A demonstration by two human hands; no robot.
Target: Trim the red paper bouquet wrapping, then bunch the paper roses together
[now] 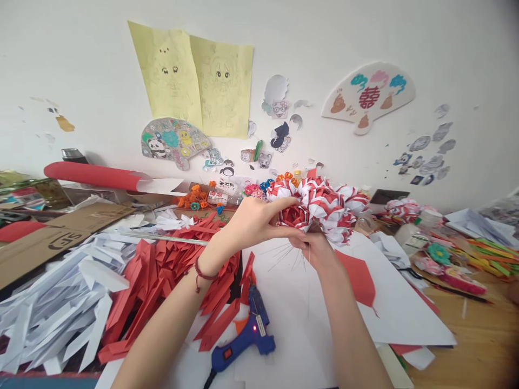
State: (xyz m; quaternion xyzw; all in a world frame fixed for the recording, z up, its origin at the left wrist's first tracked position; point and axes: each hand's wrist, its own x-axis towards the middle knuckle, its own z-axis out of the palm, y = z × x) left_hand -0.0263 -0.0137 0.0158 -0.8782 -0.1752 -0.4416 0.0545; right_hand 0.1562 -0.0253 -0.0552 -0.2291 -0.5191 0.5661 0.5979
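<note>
A bouquet of red and white folded paper flowers is held up over the white paper sheet. My left hand reaches in from the left, its thumb and fingers closed around one paper flower at the near side of the bunch. Below the blooms, my right hand grips the bouquet where its thin wire stems gather; part of that grip is hidden. Loose wire ends fan out beneath the hands. A blue hot glue gun with a lit red light lies on the paper between my forearms.
To the left are piles of white paper strips and red paper strips, with cardboard behind. A red paper piece lies by my right forearm. Craft items, including a teal flower, crowd the right. The wall stands behind.
</note>
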